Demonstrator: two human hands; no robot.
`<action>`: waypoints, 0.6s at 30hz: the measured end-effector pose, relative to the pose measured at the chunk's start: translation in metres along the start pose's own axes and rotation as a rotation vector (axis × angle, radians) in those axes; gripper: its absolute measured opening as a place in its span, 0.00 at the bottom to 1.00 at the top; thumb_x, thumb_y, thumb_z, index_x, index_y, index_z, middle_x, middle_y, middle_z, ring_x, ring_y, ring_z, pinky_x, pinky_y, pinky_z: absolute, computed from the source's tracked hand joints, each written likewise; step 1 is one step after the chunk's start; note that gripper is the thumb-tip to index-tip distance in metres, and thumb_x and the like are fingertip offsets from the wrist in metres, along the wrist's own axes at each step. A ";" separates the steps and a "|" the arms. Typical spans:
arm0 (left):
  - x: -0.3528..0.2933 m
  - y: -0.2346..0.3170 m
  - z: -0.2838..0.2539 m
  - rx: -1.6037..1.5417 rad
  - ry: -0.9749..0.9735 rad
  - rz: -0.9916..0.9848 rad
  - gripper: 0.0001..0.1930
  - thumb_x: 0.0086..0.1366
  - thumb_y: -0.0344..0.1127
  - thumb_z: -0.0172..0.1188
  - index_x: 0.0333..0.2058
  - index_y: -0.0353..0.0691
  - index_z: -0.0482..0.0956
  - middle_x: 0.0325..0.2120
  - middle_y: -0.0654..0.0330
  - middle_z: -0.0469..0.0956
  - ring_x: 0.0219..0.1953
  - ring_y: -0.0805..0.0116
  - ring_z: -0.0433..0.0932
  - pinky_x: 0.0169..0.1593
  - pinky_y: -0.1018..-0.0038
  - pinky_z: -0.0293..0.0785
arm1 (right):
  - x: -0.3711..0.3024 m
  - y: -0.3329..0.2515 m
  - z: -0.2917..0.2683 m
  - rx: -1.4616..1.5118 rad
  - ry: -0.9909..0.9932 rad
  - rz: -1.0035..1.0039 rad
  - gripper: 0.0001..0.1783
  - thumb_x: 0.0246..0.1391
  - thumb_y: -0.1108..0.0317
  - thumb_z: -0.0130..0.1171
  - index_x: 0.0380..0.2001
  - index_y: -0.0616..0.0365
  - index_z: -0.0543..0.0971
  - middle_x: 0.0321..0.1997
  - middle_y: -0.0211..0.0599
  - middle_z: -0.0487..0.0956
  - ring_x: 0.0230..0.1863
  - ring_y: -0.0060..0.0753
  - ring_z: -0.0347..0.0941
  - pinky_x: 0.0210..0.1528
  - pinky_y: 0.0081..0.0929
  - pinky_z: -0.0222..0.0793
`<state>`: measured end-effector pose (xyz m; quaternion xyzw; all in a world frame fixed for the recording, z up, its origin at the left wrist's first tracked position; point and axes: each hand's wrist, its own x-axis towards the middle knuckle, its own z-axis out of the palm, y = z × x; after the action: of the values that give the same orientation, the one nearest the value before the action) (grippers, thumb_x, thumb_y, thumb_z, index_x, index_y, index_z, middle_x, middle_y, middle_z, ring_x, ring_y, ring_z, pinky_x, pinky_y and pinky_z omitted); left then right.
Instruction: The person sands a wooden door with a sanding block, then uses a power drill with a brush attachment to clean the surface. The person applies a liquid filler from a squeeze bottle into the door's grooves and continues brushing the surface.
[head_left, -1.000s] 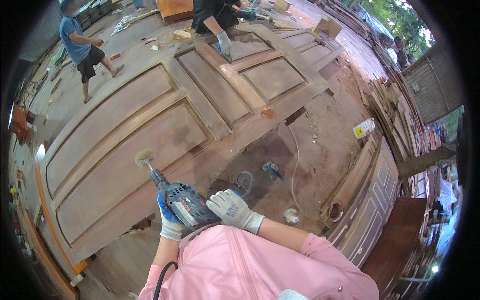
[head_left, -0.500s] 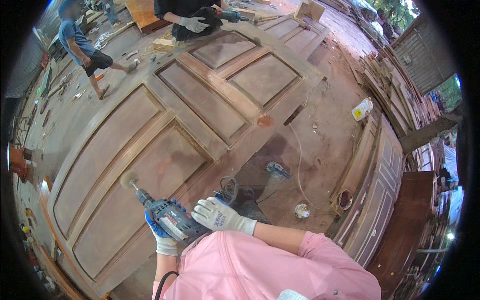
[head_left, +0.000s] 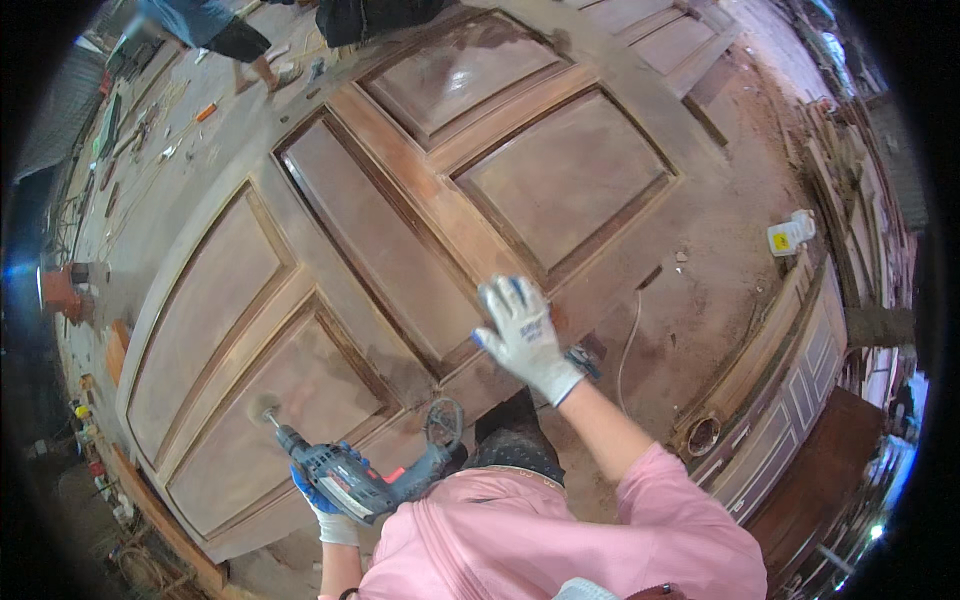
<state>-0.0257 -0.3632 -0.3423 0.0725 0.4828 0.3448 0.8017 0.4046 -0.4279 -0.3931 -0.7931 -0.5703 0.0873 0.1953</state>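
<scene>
My left hand [head_left: 328, 508], in a white and blue work glove, grips a dark power drill [head_left: 345, 480] near my waist. From the drill's chuck sticks a shaft with a round, pale sanding head [head_left: 262, 408], over the nearest panel at the left end of a large wooden door [head_left: 560, 180]; I cannot tell whether it touches. My right hand [head_left: 522, 335], in a matching glove, is stretched forward over the door's near edge. Its fingers are spread and nothing is in them. A coiled cable [head_left: 444, 422] sits beside the drill's rear end.
More doors [head_left: 800, 375] and planks are stacked on the right. A white jug [head_left: 790, 236] stands near them, with a round tin [head_left: 702, 434] closer to me. Partly behind my right wrist lies a dark tool [head_left: 583, 362]. A person [head_left: 235, 40] is at the far left.
My right hand has left the drill and reached forward over the door, its fingers spreading. The left hand still holds the drill. My view has shifted, and the person at far left has moved.
</scene>
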 end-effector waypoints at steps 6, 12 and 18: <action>0.003 -0.038 0.079 -0.031 0.066 -0.055 0.47 0.59 0.80 0.54 0.54 0.36 0.78 0.46 0.47 0.82 0.45 0.44 0.81 0.51 0.47 0.79 | 0.101 0.092 0.017 -0.152 -0.084 -0.083 0.39 0.64 0.39 0.53 0.73 0.44 0.67 0.81 0.48 0.54 0.80 0.65 0.45 0.78 0.65 0.37; 0.002 -0.053 0.104 -0.091 0.113 -0.030 0.46 0.59 0.79 0.55 0.56 0.41 0.78 0.49 0.47 0.81 0.49 0.45 0.80 0.56 0.45 0.76 | 0.151 0.092 0.040 -0.105 -0.101 -0.100 0.38 0.64 0.38 0.54 0.72 0.40 0.69 0.82 0.45 0.51 0.81 0.63 0.43 0.79 0.66 0.32; 0.003 -0.060 0.125 -0.109 0.162 -0.013 0.43 0.60 0.77 0.56 0.58 0.44 0.77 0.51 0.45 0.80 0.50 0.43 0.79 0.57 0.44 0.75 | 0.191 0.093 0.048 -0.077 -0.043 -0.111 0.38 0.64 0.40 0.53 0.73 0.42 0.67 0.81 0.48 0.53 0.80 0.66 0.45 0.78 0.68 0.36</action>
<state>0.1072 -0.3792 -0.3058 -0.0024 0.5269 0.3703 0.7650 0.5320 -0.2645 -0.4587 -0.7650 -0.6205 0.0714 0.1571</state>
